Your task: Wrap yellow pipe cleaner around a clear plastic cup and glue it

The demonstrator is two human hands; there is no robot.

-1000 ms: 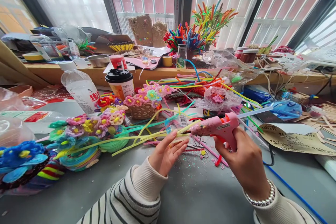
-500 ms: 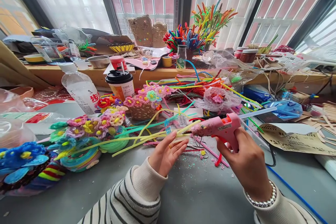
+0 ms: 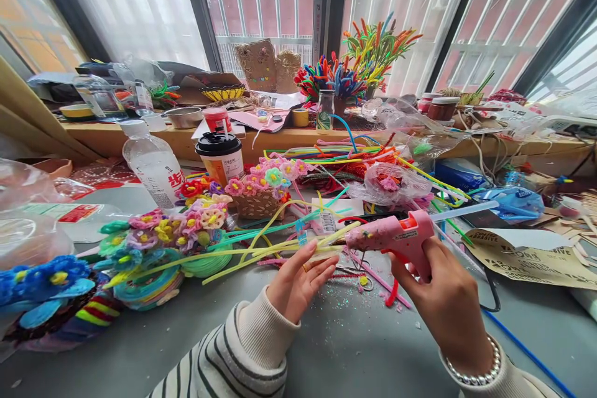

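My right hand is wrapped around the handle of a pink hot glue gun. A translucent glue stick juts from the gun's back end. My left hand, palm up, pinches pale yellow pipe cleaners between thumb and fingers. They stretch leftward over the table. The gun's nozzle is close to their right ends, just above my left fingers; whether it touches them I cannot tell. Under the gun lie a red pipe cleaner piece and pink ones on the grey table.
Fluffy pipe-cleaner flowers fill the left side. Behind them stand a plastic bottle and a lidded paper cup. Bundled pipe cleaners lie farther back. Sandpaper is at the right, and a crowded wooden ledge runs along the windows.
The camera view has tilted slightly, so the scene sits a little lower and farther right. Both hands keep their grips, with the glue gun still at the pipe cleaners' ends.
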